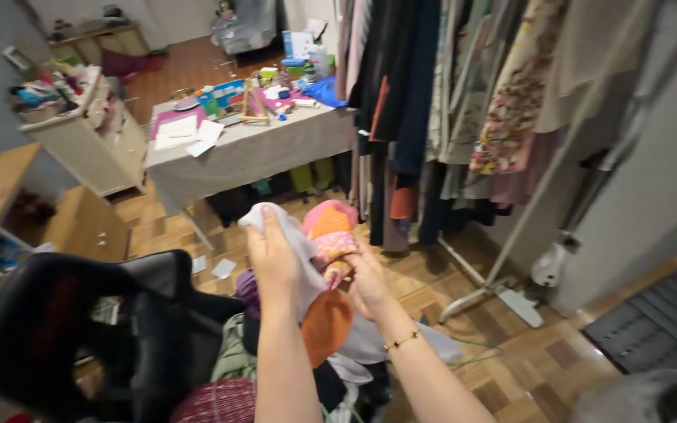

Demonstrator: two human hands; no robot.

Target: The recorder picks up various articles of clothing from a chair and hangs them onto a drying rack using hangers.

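Note:
My left hand and my right hand are raised in front of me, both gripping a small garment in pink, orange and white. The left hand pinches the white edge at the top left. My right hand, with a thin bracelet on its wrist, holds the pink and orange part from the right. An orange patch of the garment hangs down between my forearms. Below my arms lies a heap of mixed clothes.
A black chair stands at the lower left. A clothes rack full of hanging garments fills the right. A cluttered table with a grey cloth stands ahead, wooden furniture at the left, a dark mat at the right.

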